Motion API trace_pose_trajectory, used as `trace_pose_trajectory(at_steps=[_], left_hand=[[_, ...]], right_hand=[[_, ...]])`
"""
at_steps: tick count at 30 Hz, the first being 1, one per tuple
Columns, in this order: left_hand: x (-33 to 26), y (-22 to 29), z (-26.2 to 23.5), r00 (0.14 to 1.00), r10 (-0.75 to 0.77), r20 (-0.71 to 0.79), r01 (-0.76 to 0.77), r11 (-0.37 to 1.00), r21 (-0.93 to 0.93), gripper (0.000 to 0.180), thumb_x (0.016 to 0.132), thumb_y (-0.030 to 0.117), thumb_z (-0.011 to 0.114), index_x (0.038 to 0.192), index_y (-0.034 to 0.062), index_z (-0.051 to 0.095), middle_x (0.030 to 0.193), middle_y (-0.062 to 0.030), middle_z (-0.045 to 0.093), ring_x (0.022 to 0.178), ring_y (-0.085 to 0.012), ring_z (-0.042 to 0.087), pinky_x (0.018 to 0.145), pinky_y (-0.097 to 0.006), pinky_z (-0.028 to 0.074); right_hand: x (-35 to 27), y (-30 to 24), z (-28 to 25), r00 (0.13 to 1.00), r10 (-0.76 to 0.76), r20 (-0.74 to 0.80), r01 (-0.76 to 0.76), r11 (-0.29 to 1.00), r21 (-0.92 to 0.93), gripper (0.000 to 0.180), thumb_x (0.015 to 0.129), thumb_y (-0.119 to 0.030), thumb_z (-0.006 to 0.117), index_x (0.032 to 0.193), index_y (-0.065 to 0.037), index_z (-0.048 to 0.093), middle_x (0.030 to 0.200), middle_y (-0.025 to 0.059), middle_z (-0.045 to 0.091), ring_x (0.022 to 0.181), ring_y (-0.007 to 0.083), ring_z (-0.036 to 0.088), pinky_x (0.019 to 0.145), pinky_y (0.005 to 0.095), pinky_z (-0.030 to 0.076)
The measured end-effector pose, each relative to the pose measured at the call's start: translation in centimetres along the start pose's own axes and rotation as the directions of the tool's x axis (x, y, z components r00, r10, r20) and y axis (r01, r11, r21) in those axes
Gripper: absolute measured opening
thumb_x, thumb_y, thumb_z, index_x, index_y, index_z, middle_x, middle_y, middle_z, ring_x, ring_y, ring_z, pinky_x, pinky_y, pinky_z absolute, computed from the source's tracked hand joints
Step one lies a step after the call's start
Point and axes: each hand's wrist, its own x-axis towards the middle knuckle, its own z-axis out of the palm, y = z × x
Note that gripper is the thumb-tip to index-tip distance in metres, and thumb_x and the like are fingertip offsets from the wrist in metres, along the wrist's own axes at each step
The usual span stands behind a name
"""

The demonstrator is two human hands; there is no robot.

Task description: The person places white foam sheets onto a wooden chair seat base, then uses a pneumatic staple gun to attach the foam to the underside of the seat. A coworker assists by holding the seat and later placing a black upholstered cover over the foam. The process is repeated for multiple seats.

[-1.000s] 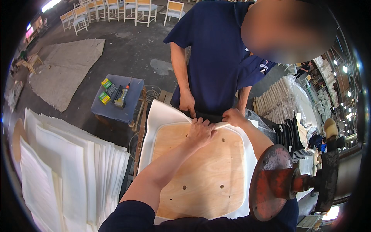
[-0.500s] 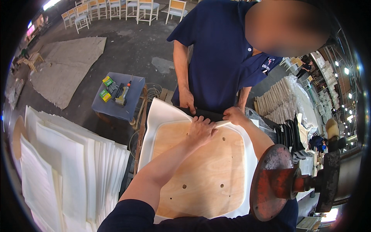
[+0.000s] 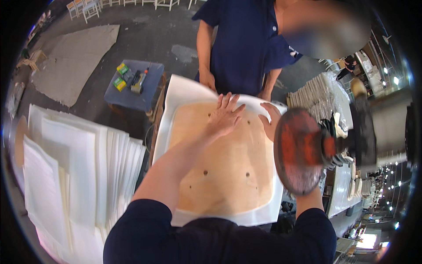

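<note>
A pale plywood panel (image 3: 220,152) with rounded corners and several small holes lies on a larger white sheet (image 3: 178,90), which shows as a border all round it. Over the panel's far part is my left hand (image 3: 226,115), fingers spread, holding nothing. Whether its palm touches the wood I cannot tell. To its right, near the sheet's far right edge, my right hand (image 3: 271,118) has its thumb and fingers apart. A red and black metal disc (image 3: 299,152) hides part of that hand and the forearm.
A co-worker (image 3: 246,48) stands across the panel, hands near its far edge. Upright white sheets (image 3: 79,167) are stacked at left. A blue-topped stool (image 3: 136,99) bears a tool (image 3: 140,83) and green-yellow boxes (image 3: 119,83). A piled stack (image 3: 312,94) stands at right.
Both my hands have let go of the sheet's far edge, and their fingers have spread. The dark strip along that edge no longer shows. The view has shifted, with most things now higher in it.
</note>
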Motion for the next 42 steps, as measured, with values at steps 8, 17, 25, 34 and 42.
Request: trace_pose_trajectory(at_steps=[8,17,25,34,42], left_hand=[[-17.4,5.7,-7.9,0.86,0.3,0.413,-0.138,0.916,-0.377,0.044,0.098,0.028,0.079,0.141,0.0188,0.074,0.173,-0.0112,0.043,0.164,-0.0441,0.029,0.133,-0.065,0.021],[-30.6,15.4,-18.7,0.752,0.275,0.599,-0.199,0.961,-0.192,0.047,0.09,0.035,0.085,0.127,0.0105,0.071,0.177,-0.0173,0.035,0.168,-0.0464,0.018,0.131,-0.074,0.018],[-29.2,13.5,-16.7,0.795,0.26,0.548,-0.097,0.946,-0.309,0.019,0.101,0.018,0.07,0.115,0.006,0.071,0.159,-0.0176,0.058,0.155,-0.0449,0.045,0.128,-0.065,0.03],[-29.8,14.3,-17.5,0.822,0.277,0.497,-0.149,0.948,-0.282,0.023,0.103,0.023,0.071,0.116,0.0045,0.071,0.161,-0.0191,0.057,0.156,-0.0441,0.045,0.13,-0.062,0.03],[-27.3,8.9,-19.5,0.814,-0.576,0.079,0.571,0.766,-0.295,0.029,0.101,0.019,0.076,0.125,0.0028,0.073,0.136,-0.0213,0.073,0.126,-0.0402,0.068,0.107,-0.049,0.054]], right_hand=[[-24.4,-15.8,-6.1,0.93,0.101,0.353,-0.182,0.962,0.203,0.045,0.087,-0.016,0.086,0.13,-0.009,0.073,0.146,0.0161,0.065,0.136,0.0407,0.061,0.114,0.0489,0.048],[-35.1,-25.8,-3.8,0.946,0.064,0.318,-0.04,0.996,-0.082,0.05,0.08,-0.028,0.092,0.125,-0.021,0.071,0.156,0.011,0.056,0.152,0.0376,0.046,0.118,0.0668,0.036],[-32.6,-24.7,-3.1,0.991,0.068,0.113,-0.08,0.991,0.103,0.024,0.086,-0.009,0.083,0.107,-0.009,0.072,0.123,0.0046,0.073,0.113,0.0347,0.067,0.099,0.0457,0.055],[-33.2,-25.3,-3.7,0.984,0.141,0.107,-0.158,0.973,0.168,0.017,0.096,-0.009,0.077,0.112,-0.007,0.073,0.127,0.011,0.072,0.117,0.0367,0.067,0.102,0.0462,0.054],[-32.5,-16.6,-8.6,0.768,0.555,-0.319,-0.477,0.829,0.293,0.025,0.101,-0.014,0.075,0.124,-0.007,0.077,0.129,0.0167,0.076,0.114,0.0357,0.073,0.091,0.0421,0.058]])
